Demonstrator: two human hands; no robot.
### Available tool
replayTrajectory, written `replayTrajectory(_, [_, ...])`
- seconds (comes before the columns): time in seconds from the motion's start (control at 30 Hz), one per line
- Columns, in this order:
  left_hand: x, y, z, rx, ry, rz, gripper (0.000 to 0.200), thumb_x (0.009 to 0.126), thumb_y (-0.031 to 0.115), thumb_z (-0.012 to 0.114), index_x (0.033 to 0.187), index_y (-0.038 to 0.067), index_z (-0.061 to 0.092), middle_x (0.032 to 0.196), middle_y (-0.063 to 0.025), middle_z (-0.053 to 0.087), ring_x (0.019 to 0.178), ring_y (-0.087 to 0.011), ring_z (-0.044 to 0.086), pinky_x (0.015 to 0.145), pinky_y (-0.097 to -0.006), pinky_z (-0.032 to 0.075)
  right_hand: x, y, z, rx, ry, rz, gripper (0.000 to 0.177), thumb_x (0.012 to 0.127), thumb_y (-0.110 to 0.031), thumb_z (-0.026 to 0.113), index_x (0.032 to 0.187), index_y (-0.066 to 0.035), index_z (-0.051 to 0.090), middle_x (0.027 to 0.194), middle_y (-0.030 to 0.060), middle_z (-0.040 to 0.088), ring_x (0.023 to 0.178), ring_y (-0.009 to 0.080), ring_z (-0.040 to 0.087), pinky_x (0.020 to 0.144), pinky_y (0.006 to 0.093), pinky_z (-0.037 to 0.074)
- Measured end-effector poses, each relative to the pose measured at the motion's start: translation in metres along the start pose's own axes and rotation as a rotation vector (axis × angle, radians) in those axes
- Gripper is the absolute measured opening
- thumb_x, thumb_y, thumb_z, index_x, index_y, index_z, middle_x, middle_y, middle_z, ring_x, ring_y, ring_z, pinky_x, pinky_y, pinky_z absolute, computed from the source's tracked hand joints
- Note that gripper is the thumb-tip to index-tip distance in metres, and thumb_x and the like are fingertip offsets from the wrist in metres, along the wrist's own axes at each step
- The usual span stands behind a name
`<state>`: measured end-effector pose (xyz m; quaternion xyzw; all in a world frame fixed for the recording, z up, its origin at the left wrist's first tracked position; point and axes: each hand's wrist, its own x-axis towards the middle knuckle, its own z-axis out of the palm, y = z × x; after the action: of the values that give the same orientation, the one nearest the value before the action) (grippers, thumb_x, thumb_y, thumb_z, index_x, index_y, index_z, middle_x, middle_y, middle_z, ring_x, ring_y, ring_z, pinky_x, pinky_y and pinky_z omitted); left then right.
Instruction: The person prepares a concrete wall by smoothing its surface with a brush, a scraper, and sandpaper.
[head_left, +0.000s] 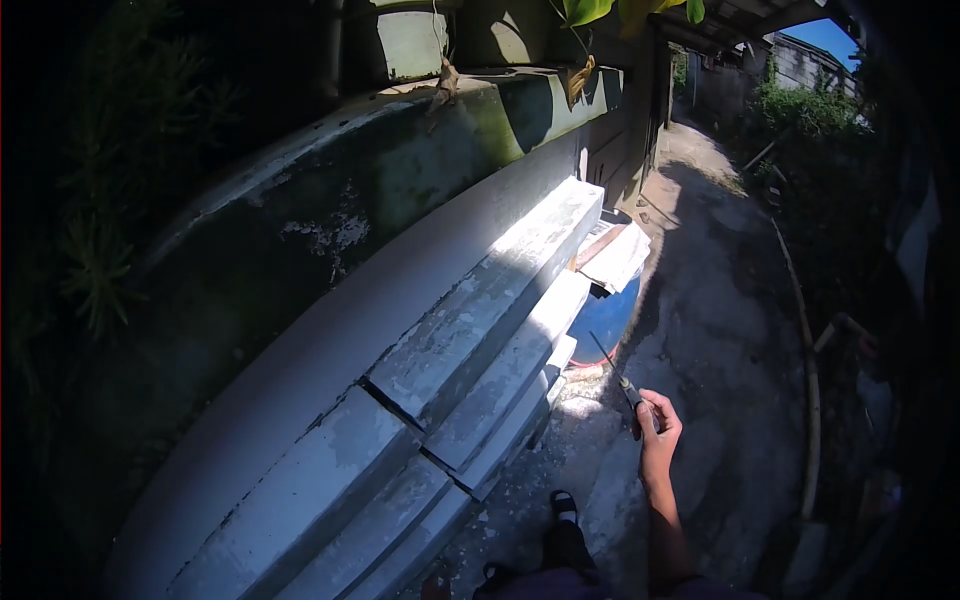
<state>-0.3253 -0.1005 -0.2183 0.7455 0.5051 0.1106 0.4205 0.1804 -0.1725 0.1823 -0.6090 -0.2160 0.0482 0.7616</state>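
Note:
My right hand (658,425) is raised over the concrete path, fingers closed around the dark handle of what looks like a screwdriver (628,388). Its long thin shaft points up and to the left, towards a blue drum (605,325), and I see no contact between them. White papers or a flattened sack (617,257) lie on top of the drum. To the left of the hand runs a stepped ledge (490,310) with worn white paint and dark gaps across its blocks. My left hand is out of view.
A mossy wall (400,150) with planters (410,45) on it rises above the ledge. The shaded path (700,300) leads away to the upper right. A long pole or pipe (808,400) edges its right side. My sandalled foot (564,505) is below.

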Motion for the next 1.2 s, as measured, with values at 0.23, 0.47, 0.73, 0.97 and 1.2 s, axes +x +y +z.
replayTrajectory(0.23, [-0.004, 0.139, -0.086, -0.323, 0.182, 0.191, 0.022, 0.092, 0.011, 0.063, 0.113, 0.006, 0.069, 0.106, -0.0204, 0.069, 0.105, -0.0344, 0.065, 0.093, -0.0426, 0.050, 0.040, -0.041, 0.063, 0.112, -0.052, -0.104, 0.013, 0.093, -0.005, 0.070, 0.102, 0.003, 0.066, 0.078, 0.0013, 0.066, 0.058, 0.0042, 0.054, 0.049, 0.0206, 0.041])
replayTrajectory(0.47, [-0.003, 0.174, -0.116, 0.206, 0.606, 0.438, 0.028, 0.083, -0.003, 0.058, 0.104, 0.008, 0.071, 0.108, -0.0188, 0.069, 0.104, -0.0365, 0.065, 0.094, -0.0457, 0.050, 0.068, -0.064, 0.107, -0.176, -0.014, -0.434, 0.019, 0.082, -0.002, 0.080, 0.097, 0.001, 0.069, 0.087, 0.0050, 0.070, 0.075, 0.0090, 0.066, 0.063, 0.0226, 0.053])
replayTrajectory(0.73, [0.020, 0.215, -0.127, 0.252, 0.819, 0.487, 0.027, 0.085, 0.001, 0.056, 0.107, 0.008, 0.071, 0.117, -0.0188, 0.067, 0.113, -0.0392, 0.061, 0.099, -0.0510, 0.046, 0.121, -0.051, 0.132, -0.003, -0.022, -0.418, 0.031, 0.075, -0.004, 0.087, 0.098, 0.001, 0.067, 0.092, 0.0070, 0.070, 0.082, 0.0112, 0.068, 0.073, 0.0227, 0.053])
replayTrajectory(0.97, [0.044, 0.267, -0.129, 0.302, 0.913, 0.393, 0.032, 0.086, 0.007, 0.055, 0.115, 0.009, 0.070, 0.128, -0.0184, 0.062, 0.121, -0.0397, 0.057, 0.102, -0.0512, 0.043, 0.169, -0.054, 0.152, 0.350, -0.219, -0.494, 0.034, 0.096, 0.000, 0.062, 0.119, -0.005, 0.037, 0.102, 0.0153, 0.068, 0.068, 0.0095, 0.062, 0.055, 0.0216, 0.049])
replayTrajectory(1.2, [0.054, 0.261, -0.112, 0.341, 0.891, 0.190, 0.051, 0.067, 0.009, 0.056, 0.117, 0.012, 0.064, 0.138, -0.0107, 0.058, 0.135, -0.0328, 0.046, 0.107, -0.0501, 0.023, 0.222, -0.081, 0.197, 0.252, -0.123, -0.774, 0.033, 0.096, -0.004, 0.065, 0.115, -0.007, 0.037, 0.092, 0.0104, 0.065, 0.073, 0.0116, 0.060, 0.064, 0.0250, 0.050])
